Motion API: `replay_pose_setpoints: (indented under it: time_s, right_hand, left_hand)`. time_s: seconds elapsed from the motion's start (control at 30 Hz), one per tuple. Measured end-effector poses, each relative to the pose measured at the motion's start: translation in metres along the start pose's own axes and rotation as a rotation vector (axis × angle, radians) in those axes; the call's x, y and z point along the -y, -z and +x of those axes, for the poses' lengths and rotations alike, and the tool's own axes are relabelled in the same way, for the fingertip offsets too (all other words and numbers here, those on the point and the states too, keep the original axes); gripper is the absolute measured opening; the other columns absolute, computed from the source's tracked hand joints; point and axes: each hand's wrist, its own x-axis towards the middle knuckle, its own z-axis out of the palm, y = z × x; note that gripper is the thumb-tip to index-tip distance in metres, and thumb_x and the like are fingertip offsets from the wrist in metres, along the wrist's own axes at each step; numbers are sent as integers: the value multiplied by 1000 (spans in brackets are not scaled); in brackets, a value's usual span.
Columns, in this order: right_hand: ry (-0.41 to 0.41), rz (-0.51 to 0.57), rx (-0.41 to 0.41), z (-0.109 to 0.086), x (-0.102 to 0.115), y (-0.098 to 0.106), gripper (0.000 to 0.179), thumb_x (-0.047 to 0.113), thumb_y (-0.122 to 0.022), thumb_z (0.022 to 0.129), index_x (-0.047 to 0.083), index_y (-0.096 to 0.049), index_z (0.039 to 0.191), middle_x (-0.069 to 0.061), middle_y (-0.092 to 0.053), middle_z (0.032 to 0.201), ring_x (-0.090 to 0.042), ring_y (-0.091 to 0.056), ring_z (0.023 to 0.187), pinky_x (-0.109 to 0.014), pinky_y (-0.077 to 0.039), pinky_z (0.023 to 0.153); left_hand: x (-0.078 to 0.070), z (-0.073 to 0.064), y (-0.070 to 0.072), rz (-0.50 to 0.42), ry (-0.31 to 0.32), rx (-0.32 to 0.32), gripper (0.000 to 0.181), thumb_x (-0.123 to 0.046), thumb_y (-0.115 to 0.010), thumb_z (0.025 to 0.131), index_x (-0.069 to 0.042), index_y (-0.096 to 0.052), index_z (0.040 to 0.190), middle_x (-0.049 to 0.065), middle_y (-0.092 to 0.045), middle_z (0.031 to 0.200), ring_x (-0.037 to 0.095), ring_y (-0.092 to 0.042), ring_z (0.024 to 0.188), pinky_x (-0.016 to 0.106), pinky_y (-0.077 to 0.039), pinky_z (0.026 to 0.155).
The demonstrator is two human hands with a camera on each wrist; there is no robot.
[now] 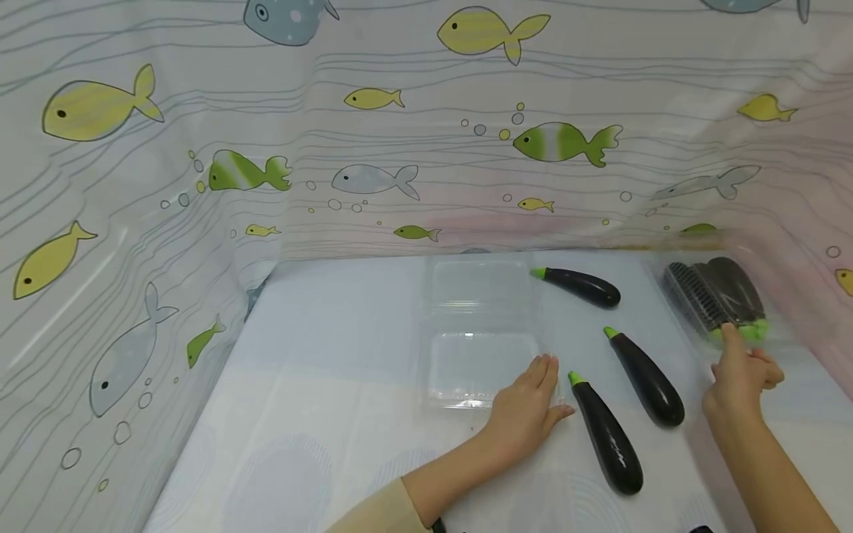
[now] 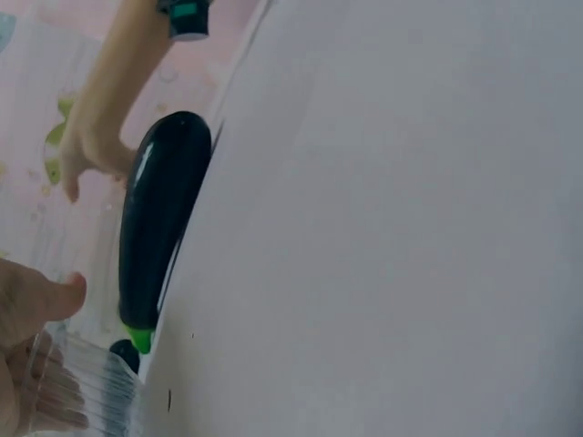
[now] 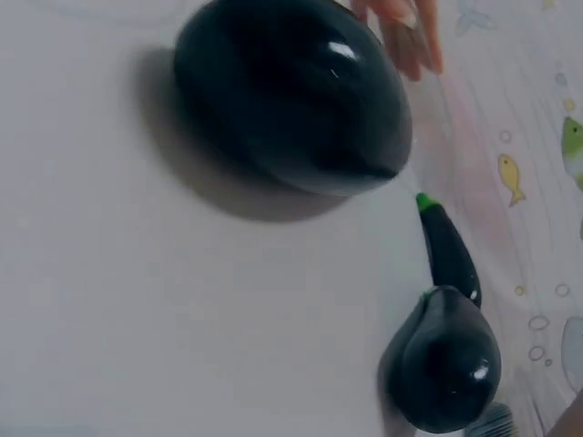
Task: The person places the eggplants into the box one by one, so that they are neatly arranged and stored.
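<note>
In the head view my left hand (image 1: 523, 407) rests its nearly straight fingers on the right front edge of an open clear plastic clamshell container (image 1: 483, 296). The left wrist view shows fingers (image 2: 59, 382) through the clear plastic, with the thumb apart. My right hand (image 1: 740, 377) reaches to the front of another clear container (image 1: 686, 318), index finger extended over its edge. Dark eggplants (image 1: 736, 289) with green ends lie inside that one. Between the hands lie three glossy eggplants: a front one (image 1: 609, 437), a middle one (image 1: 646, 381) and a back one (image 1: 580, 287).
A white table (image 1: 320, 333) carries everything. Behind it and along both sides hangs a curtain (image 1: 400, 141) printed with fish. At the bottom edge of the head view a small dark object (image 1: 701, 529) just shows.
</note>
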Motion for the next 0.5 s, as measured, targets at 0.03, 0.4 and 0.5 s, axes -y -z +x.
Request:
replay_pose_setpoints:
  time_s: [0.03, 0.4, 0.5]
  right_hand:
    - [48, 9, -4, -3, -1, 0, 46, 33, -64, 91, 28, -20, 101, 16, -13, 113, 6, -25, 107, -10, -26, 85]
    - [797, -313, 254, -53, -29, -4, 36, 2, -60, 92, 17, -37, 115, 5, -34, 111, -5, -37, 104, -12, -36, 83]
    - [942, -529, 350, -61, -40, -3, 39, 0, -61, 91, 12, -41, 122, 8, -39, 112, -4, -40, 105, -11, -38, 82]
  left_hand:
    - [0, 2, 0, -7, 0, -2, 70, -49, -53, 94, -3, -39, 146, 10, -40, 149, 16, -35, 137, 27, -43, 99]
    - [26, -6, 21, -55, -132, -37, 110, -53, -73, 78, 3, -14, 152, 14, -17, 158, 20, -12, 146, 40, -21, 114]
    - [50, -17, 33, -68, -118, -78, 116, -53, -77, 73, 5, -13, 151, 15, -12, 159, 20, -9, 146, 42, -19, 115]
